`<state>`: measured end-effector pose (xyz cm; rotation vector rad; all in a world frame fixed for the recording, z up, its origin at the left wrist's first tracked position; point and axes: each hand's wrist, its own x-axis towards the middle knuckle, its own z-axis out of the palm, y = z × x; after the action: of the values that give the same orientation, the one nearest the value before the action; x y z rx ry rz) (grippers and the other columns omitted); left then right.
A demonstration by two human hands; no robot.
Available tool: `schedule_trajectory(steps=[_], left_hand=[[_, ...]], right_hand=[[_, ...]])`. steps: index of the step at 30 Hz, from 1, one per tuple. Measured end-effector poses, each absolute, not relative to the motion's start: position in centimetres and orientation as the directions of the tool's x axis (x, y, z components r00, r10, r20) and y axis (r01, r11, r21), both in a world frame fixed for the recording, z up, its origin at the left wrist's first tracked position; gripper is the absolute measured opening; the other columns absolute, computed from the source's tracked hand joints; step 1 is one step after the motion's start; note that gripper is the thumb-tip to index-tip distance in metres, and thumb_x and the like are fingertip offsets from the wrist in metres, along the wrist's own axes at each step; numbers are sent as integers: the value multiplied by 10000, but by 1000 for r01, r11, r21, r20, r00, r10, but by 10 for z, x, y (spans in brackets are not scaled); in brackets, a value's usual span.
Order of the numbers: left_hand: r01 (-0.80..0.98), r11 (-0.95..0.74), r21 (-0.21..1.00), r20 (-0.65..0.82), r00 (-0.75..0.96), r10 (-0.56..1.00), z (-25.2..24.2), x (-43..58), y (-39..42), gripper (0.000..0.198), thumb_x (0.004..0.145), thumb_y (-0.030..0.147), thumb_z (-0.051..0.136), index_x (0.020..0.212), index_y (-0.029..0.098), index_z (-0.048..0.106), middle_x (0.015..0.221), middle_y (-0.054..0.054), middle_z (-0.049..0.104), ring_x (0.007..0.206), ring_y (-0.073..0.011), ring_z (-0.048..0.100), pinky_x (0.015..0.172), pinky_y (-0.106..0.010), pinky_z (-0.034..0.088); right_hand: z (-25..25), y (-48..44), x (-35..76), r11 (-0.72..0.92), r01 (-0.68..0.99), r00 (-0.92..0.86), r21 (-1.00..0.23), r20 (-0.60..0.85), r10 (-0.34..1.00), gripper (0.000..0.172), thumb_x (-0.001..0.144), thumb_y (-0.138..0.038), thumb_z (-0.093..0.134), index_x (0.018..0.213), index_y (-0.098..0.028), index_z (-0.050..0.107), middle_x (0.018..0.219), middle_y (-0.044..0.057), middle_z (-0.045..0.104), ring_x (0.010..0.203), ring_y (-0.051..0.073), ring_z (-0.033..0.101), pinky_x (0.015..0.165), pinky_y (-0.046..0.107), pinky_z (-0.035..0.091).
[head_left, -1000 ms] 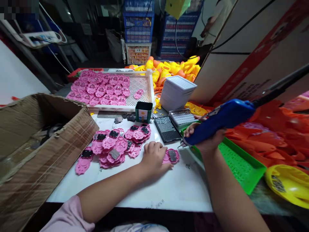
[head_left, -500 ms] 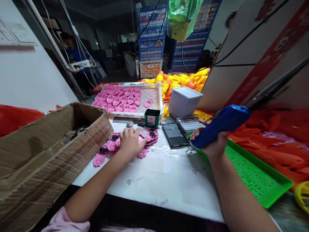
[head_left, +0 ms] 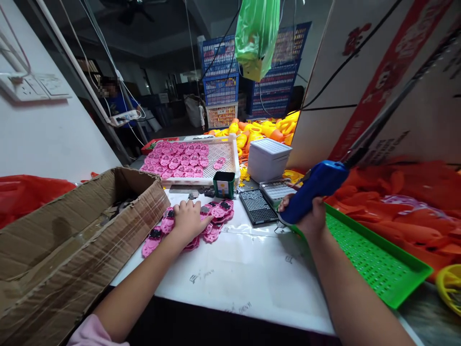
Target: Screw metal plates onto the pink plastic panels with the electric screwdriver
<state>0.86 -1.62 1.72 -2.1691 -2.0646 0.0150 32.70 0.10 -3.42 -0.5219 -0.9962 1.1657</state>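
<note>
A cardboard box is set nearest, at the left. The left hand is laid on the pink parts mid-table; its grasp cannot be told. A blue screwdriver is clenched by the right hand, with a black screw tray lying beyond.

Pink parts lie heaped; blue screwdriver tilts upward.

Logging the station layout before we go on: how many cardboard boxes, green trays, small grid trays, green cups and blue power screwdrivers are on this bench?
Cardboard box: 1
Green tray: 1
Small grid trays: 2 (black, pale)
Green cup: 1
Blue screwdriver: 1, in the right hand
Total: 6
</note>
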Motion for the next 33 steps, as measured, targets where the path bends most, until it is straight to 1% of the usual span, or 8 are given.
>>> schedule_trajectory(steps=[4,8,11,14,15,20,25,33], left_hand=[[994,-50,-95,110,60,992,31,11,-11,578,910,618,494,1293,199,608,1237,-171,622,1168,-373,511,950,-477,364],[997,-48,-64,126,56,990,52,10,10,448,972,525,459,1247,222,640,1287,-139,607,1232,-350,489,989,-497,380],[998,-50,-46,104,54,993,70,7,42,371,981,461,528,1213,191,633,1282,-111,609,1221,-295,534,1030,-523,415],[996,-75,-38,51,77,996,86,6,83,329,969,403,596,1204,174,619,1249,-89,625,1108,-237,619,965,-472,518],[996,-81,-40,38,83,996,90,7,98,323,969,390,601,1210,175,616,1250,-88,626,1086,-231,630,939,-455,539],[995,-77,-70,-11,77,997,94,24,159,342,964,379,613,1234,169,604,1248,-90,622,1073,-237,636,910,-450,558],[985,-156,-68,-52,153,987,79,50,208,338,967,378,608,1239,178,603,1266,-90,616,1077,-236,634,911,-443,559],[972,-129,-198,10,134,991,46,87,271,388,955,398,621,1268,171,585,1304,-107,596,1149,-264,605,961,-500,525]], right_hand=[[-31,1,326,337,-519,72,-786,352,933,567,590,-729,733,971,-310,711,594,23,652,495,219,604,472,385,501],[-36,4,328,335,-527,58,-781,360,931,593,597,-722,740,996,-285,697,615,11,648,511,202,602,491,373,514],[-42,7,331,353,-537,46,-766,391,919,599,740,-716,645,1048,-203,660,678,2,649,570,150,613,550,319,534],[-47,10,332,366,-554,49,-747,410,911,538,900,-639,507,1106,-156,622,752,5,650,610,113,608,589,287,541],[-47,10,331,367,-560,56,-743,407,912,548,881,-649,531,1120,-164,619,747,5,654,604,119,610,581,291,542],[-41,10,328,350,-563,110,-749,352,930,698,595,-727,749,1077,-234,645,621,2,668,519,194,620,491,335,523],[-33,7,325,342,-556,133,-758,325,936,671,572,-726,763,1021,-243,641,610,11,667,498,194,604,473,335,513],[-31,7,325,366,-548,152,-752,341,928,663,597,-722,754,1047,-243,668,619,22,665,512,182,604,481,316,523]])
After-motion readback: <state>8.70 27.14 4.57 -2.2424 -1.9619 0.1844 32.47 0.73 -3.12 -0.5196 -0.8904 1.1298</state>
